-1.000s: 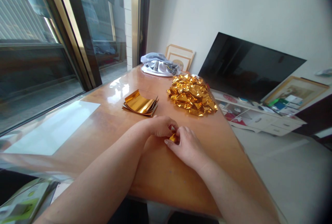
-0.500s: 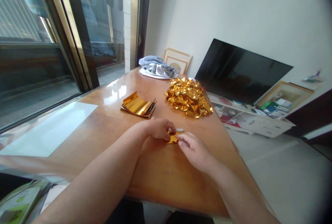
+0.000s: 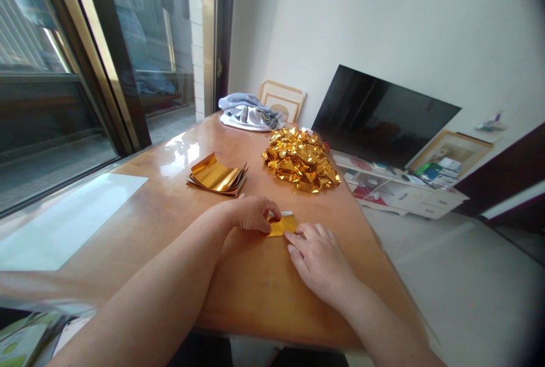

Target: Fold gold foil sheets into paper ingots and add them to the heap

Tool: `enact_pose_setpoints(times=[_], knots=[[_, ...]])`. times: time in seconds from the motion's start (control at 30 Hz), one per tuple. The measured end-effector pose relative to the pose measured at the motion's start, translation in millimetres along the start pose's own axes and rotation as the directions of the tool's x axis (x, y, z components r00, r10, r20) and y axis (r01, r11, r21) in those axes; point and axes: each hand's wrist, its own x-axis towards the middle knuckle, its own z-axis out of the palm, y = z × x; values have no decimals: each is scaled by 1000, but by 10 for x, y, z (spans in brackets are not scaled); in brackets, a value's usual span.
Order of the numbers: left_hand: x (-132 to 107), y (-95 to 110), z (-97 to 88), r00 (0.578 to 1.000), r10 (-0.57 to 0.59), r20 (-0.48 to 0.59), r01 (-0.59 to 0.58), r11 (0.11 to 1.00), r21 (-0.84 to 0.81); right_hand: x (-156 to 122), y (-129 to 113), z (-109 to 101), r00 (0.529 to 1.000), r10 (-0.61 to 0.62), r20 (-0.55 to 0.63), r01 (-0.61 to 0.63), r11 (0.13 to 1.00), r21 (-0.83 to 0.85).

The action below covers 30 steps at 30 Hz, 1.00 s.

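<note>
A folded sheet of gold foil paper (image 3: 284, 225) lies on the wooden table (image 3: 238, 299), a pale strip showing along its far edge. My left hand (image 3: 254, 215) holds the sheet's left side, index finger and thumb curled onto it. At the near right edge, my right hand (image 3: 320, 256) lies low with its fingers stretched out, fingertips on the paper and table. Left and beyond my hands sits a loose stack of gold foil sheets (image 3: 216, 174), the top one curling up. Farther right is a heap of folded gold foil pieces (image 3: 300, 160).
Bundled grey-blue cloth (image 3: 247, 112) and leaning frames (image 3: 283, 100) are at the table's far end. A white sheet (image 3: 76, 216) lies by the window at left. Past the table's right edge stand a television (image 3: 383, 117) and a white cabinet (image 3: 409, 199).
My right hand has drawn slightly nearer to me and its fingers have straightened along the near edge, uncovering more of the foil paper. My left hand stays on the left side. The view has shifted slightly.
</note>
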Motion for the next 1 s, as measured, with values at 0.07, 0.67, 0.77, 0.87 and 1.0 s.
enact_pose_setpoints(times=[0.07,0.67,0.77,0.87,1.0], knots=[[-5,5,-6,1000,-2,1,2,1000,2,-30,81,5,1000,25,0,-25,1000,-18],[-13,-7,20,1000,24,-4,-24,1000,-7,510,137,88,999,-30,-15,33,967,252],[-19,-11,20,1000,27,4,-27,1000,-4,537,131,199,1000,-7,-21,11,979,202],[-41,-36,-1,1000,-4,-6,4,1000,5,518,148,266,999,10,-49,-1,983,181],[-83,-91,-44,998,-69,-14,69,998,12,489,131,290,998,10,-69,2,984,176]])
